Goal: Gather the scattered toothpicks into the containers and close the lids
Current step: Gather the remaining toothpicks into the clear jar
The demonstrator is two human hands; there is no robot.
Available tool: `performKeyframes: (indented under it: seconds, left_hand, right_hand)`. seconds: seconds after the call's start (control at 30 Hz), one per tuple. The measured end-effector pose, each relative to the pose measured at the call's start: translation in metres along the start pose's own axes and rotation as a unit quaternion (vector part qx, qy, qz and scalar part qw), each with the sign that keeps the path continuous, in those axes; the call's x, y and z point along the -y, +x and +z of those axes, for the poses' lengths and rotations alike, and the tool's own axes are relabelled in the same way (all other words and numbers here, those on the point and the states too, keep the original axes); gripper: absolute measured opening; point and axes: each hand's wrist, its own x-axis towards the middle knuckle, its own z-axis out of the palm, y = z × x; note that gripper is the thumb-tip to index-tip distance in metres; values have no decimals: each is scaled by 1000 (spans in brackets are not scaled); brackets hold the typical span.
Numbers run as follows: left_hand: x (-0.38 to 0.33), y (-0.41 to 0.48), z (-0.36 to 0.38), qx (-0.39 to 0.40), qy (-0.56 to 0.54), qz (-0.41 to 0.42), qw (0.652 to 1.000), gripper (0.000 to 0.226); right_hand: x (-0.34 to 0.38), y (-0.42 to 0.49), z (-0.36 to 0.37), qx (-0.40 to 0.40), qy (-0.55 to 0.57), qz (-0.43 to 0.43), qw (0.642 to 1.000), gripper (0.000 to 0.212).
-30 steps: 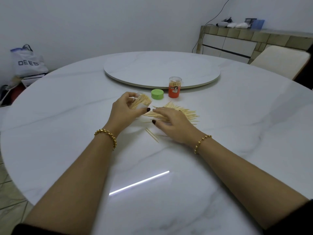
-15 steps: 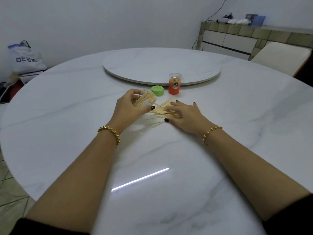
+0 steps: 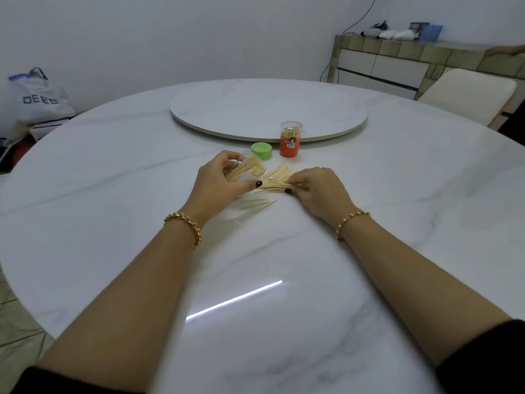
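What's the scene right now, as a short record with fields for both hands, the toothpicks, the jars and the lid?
left hand: holds clear jar, tilted, toothpicks inside
right hand: pinches toothpick bundle lying on table
strays: few toothpicks on table, nearer the person
green lid: on table, off the jar
red jar: upright beside green lid, toothpicks inside

white wall [image 3: 170, 38], tiled sideboard [image 3: 397, 56], cream chair [image 3: 468, 92]

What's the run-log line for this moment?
left hand: holds tilted clear container | right hand: pinches toothpick bundle | green lid: off | red container: upright
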Motion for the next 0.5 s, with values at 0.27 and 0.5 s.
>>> performKeyframes:
  seconds: [0.27, 0.5]
  left_hand:
    - [-1, 0, 0, -1, 6, 6, 1000, 47]
    - [-1, 0, 0, 0, 11, 4, 1000, 49]
  right_hand:
    - [2, -1, -2, -18, 6, 19, 1000, 18]
    - [-2, -1, 0, -33, 14, 40, 999, 17]
